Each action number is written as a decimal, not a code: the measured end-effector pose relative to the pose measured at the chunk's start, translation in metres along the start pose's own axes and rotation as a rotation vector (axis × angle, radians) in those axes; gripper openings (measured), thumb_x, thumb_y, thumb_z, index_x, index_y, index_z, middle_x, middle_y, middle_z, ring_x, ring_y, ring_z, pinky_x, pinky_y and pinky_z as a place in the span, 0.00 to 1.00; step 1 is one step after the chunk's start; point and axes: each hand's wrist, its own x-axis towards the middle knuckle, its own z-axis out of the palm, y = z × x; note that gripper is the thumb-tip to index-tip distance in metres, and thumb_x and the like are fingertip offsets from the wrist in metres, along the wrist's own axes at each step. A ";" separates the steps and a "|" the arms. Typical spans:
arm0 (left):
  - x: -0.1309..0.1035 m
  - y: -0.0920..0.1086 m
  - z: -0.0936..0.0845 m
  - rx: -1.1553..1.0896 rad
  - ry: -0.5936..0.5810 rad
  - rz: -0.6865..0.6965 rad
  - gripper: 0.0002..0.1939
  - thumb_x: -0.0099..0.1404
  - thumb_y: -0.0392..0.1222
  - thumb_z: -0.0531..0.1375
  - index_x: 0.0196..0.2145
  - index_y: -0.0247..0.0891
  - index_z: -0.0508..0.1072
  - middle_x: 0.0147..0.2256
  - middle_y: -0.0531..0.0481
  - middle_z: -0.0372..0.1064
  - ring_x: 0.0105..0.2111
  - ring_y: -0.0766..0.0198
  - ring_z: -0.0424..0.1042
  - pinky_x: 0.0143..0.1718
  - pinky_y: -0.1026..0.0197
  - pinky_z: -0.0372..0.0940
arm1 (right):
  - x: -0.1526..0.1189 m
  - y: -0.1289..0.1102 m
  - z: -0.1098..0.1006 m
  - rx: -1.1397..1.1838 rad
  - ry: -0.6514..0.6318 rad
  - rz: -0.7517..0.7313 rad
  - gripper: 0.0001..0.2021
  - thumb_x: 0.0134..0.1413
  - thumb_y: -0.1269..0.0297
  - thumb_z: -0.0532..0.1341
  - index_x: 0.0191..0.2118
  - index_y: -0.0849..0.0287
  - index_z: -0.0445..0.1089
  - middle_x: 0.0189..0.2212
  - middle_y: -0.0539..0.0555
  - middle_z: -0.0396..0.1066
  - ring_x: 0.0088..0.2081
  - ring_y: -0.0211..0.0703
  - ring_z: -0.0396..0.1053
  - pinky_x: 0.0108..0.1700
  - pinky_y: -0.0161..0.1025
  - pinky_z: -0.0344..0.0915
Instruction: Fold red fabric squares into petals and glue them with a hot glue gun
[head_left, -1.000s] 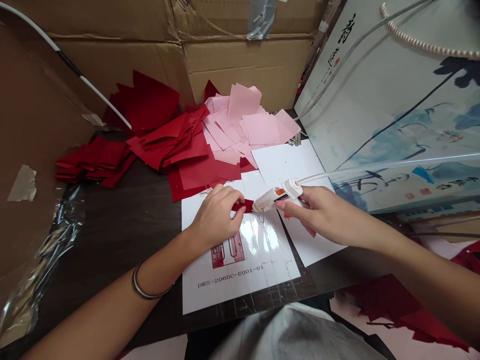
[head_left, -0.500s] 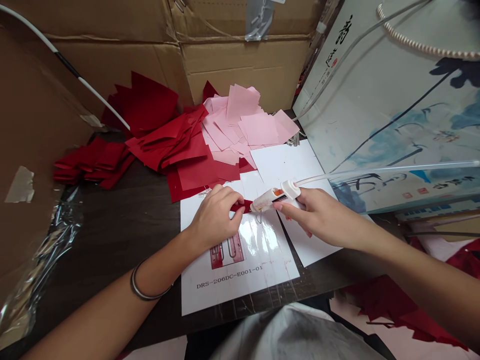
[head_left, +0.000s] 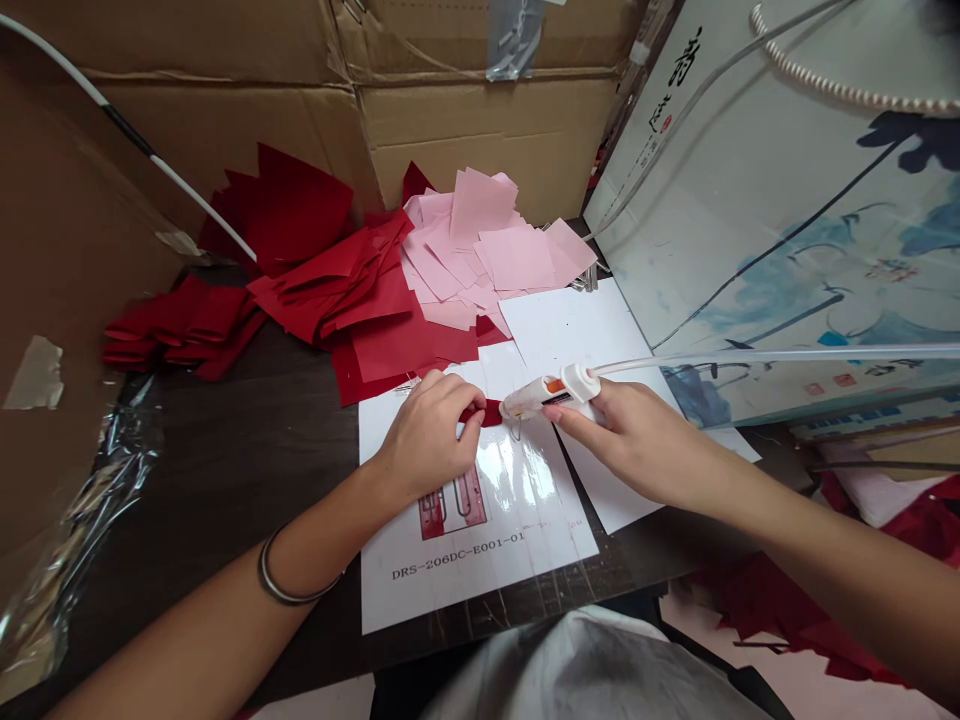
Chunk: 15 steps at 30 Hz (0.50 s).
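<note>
Over the printed sheet [head_left: 469,600], the left hand [head_left: 429,435] pinches a red piece [head_left: 492,413] between thumb and fingers, and the right hand [head_left: 645,435] (fingers wrapped round it) holds a glue gun [head_left: 544,395] across the sheet's right edge.

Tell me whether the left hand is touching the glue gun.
Apart. In the head view, a short stretch of the red piece shows between the left hand and the glue gun.
</note>
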 end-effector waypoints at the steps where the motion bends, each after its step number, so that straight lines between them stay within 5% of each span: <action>1: 0.000 0.000 0.000 0.001 0.001 -0.002 0.06 0.62 0.31 0.55 0.32 0.36 0.72 0.32 0.47 0.71 0.33 0.58 0.63 0.36 0.54 0.63 | 0.000 0.000 0.000 0.000 0.007 -0.021 0.19 0.63 0.47 0.50 0.29 0.56 0.61 0.24 0.52 0.68 0.26 0.43 0.64 0.29 0.39 0.54; 15: -0.001 0.000 0.001 0.030 0.014 -0.016 0.06 0.63 0.32 0.54 0.31 0.36 0.70 0.31 0.47 0.70 0.32 0.59 0.63 0.34 0.55 0.62 | 0.004 -0.009 -0.006 -0.011 0.001 -0.207 0.11 0.65 0.58 0.52 0.35 0.54 0.67 0.31 0.50 0.72 0.32 0.43 0.67 0.34 0.38 0.56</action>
